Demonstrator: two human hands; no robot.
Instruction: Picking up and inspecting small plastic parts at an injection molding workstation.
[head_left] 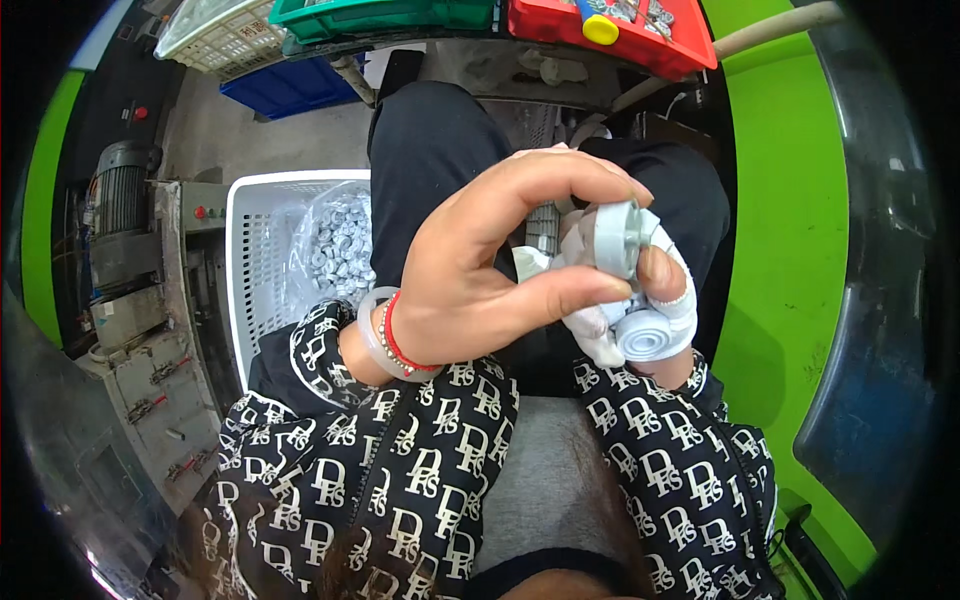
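Observation:
Between the thumb and forefinger of my bare left hand (470, 260) is a small round grey part (612, 240), with a raised rim and a short stub at its centre. It is held up over my lap. My right hand (680, 295), in a white glove with the thumb tip bare, is close beside it; that thumb is at the part's right side. A round white piece with concentric rings (648, 335) sits in the gloved palm, with a bit of another pale piece showing above it. The right fingers are mostly hidden behind the parts.
A white perforated basket (250, 182) at my left holds a clear bag of many small grey parts (342, 245). Ahead are a green tray (385, 18), a red tray (690, 45) and a blue crate (290, 95). Green machine panels (785, 200) stand at the right, a motor (125, 190) at the left.

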